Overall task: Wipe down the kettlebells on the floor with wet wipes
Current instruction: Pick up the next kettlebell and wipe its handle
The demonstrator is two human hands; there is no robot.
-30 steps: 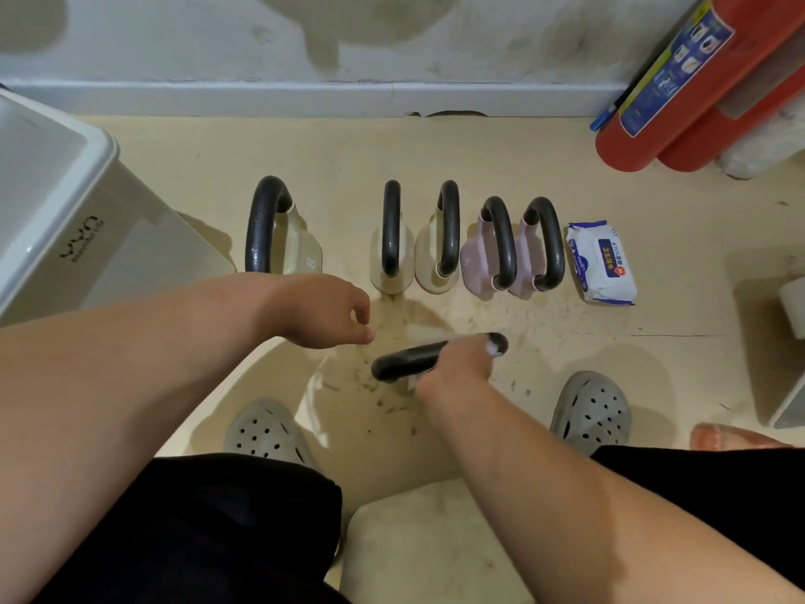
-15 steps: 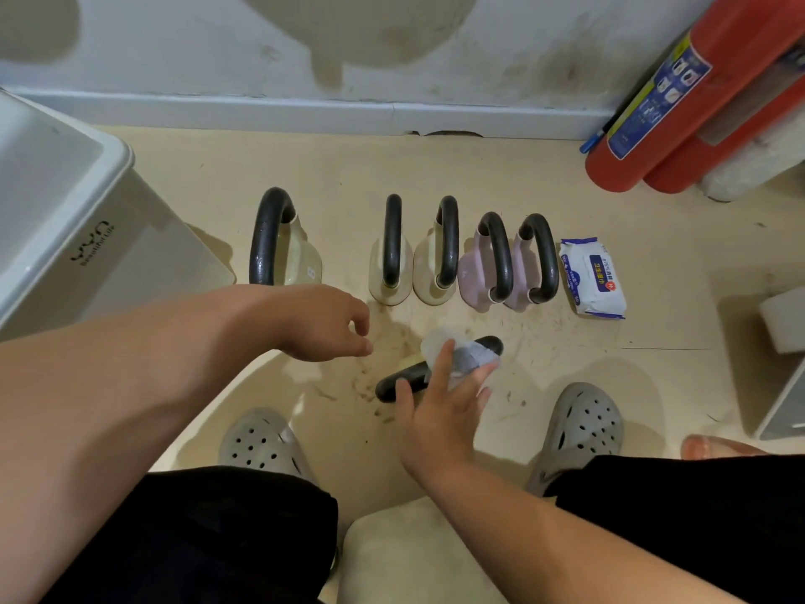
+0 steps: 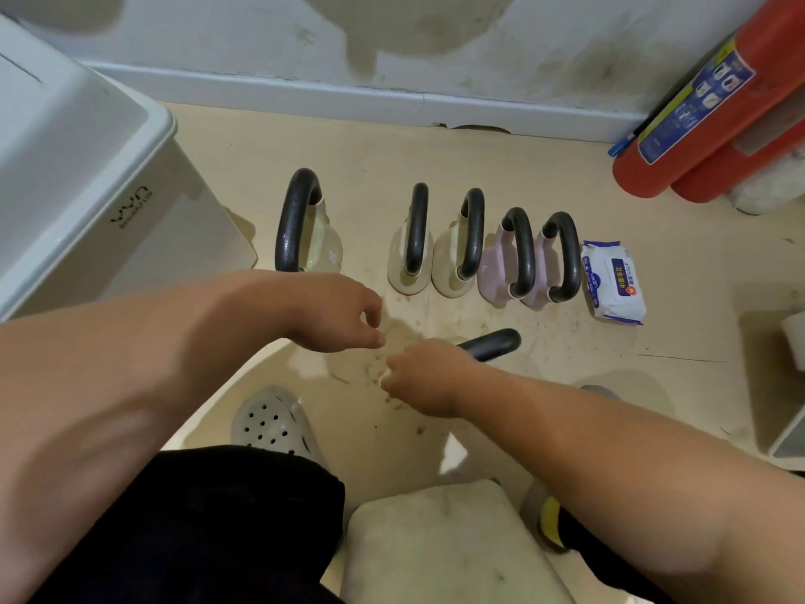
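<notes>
Kettlebell point(image 3: 490, 344), head view: stands nearest the person, black handle partly under right hand point(image 3: 424, 379), closed on it, wipe barely visible. Left hand point(image 3: 337, 316) loosely curled, empty. Five row kettlebells point(image 3: 461, 246) probably pending; wipes pack point(image 3: 614, 282) beside them.

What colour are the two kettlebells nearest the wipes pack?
Pale pink kettlebells with black handles, head view.

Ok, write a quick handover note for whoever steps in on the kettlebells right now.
Left hand: empty, loosely curled, hovering over the floor.
Right hand: closed on the near kettlebell's black handle; a bit of white shows under it, probably the wipe.
Five kettlebells stand in a row by the wall, wipes pack at its right end.
Done: cannot tell.
Left: finish this one, check the row.
</notes>
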